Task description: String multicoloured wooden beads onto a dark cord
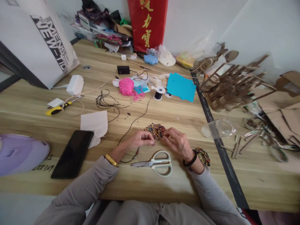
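White-handled steel scissors (157,162) lie nearest me. Just beyond, my left hand (140,139) pinches the thin black beaded cord (134,154), and my right hand (177,142) picks at the heap of multicoloured wooden beads (155,130) between my fingertips.

Scissors (156,162) before beads (155,130), phone (72,153) left

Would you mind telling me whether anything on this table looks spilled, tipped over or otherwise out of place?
Yes: a clear plastic cup lies tipped on its side, right of the bead pile. A tangle of black cord sprawls loose on the table, with small dark bits scattered nearby.
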Demonstrator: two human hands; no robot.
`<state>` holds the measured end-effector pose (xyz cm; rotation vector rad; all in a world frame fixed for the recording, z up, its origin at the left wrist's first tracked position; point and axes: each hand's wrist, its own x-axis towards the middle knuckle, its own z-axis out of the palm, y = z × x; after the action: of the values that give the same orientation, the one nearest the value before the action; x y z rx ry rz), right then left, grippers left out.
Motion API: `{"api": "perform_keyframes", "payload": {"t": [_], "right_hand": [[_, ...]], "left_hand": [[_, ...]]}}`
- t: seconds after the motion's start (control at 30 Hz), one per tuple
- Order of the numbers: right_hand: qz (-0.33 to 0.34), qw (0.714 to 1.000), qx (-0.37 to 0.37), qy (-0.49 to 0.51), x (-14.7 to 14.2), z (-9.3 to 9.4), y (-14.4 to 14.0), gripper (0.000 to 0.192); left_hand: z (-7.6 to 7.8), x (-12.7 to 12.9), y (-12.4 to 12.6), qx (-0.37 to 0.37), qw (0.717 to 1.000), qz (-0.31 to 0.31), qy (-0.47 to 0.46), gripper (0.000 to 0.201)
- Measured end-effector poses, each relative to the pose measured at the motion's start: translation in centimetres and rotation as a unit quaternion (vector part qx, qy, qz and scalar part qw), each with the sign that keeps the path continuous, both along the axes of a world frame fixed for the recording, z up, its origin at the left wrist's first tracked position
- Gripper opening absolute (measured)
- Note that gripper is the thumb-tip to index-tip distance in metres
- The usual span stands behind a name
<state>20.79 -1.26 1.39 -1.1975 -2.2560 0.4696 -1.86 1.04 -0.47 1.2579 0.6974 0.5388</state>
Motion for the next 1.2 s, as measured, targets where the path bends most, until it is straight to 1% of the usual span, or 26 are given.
{"api": "perform_keyframes", "payload": {"t": [0.1,0.17,0.3,0.43,0.57,0.73,1.0,1.2], "right_hand": [[0.006,0.994,0.0,0.108,-1.1,-0.4,-0.6,0.006],[-0.003,0.989,-0.007,0.147,-2.0,-0.9,-1.1,0.004],[-0.011,0.982,-0.011,0.188,-3.5,-1.8,-2.0,0.001],[-0.026,0.973,-0.022,0.227,-4.0,-2.2,-2.2,0.002],[-0.023,0.972,-0.035,0.232,-3.9,-2.5,-2.1,0.003],[-0.011,0.974,-0.015,0.225,-3.8,-3.0,-2.0,0.002],[0.005,0.972,-0.005,0.233,-3.8,-2.7,-1.9,0.001],[0.008,0.969,-0.021,0.245,-3.9,-2.8,-1.9,0.002]], "left_hand": [[0.1,-0.1,0.0,-0.01,1.0,0.008,-0.004,0.022],[0.3,-0.1,-0.1,-0.013,1.0,0.015,-0.001,0.022],[0.5,-0.2,-0.1,-0.003,1.0,0.025,-0.003,0.02],[0.8,-0.2,-0.1,0.002,1.0,0.024,0.006,0.018],[0.7,-0.2,-0.1,0.008,1.0,0.025,0.002,0.017],[0.4,-0.2,0.0,0.007,1.0,0.021,-0.003,0.019],[0.2,-0.2,0.0,0.013,1.0,0.018,-0.005,0.018],[0.1,-0.3,0.0,0.012,1.0,0.015,-0.007,0.018]]}}
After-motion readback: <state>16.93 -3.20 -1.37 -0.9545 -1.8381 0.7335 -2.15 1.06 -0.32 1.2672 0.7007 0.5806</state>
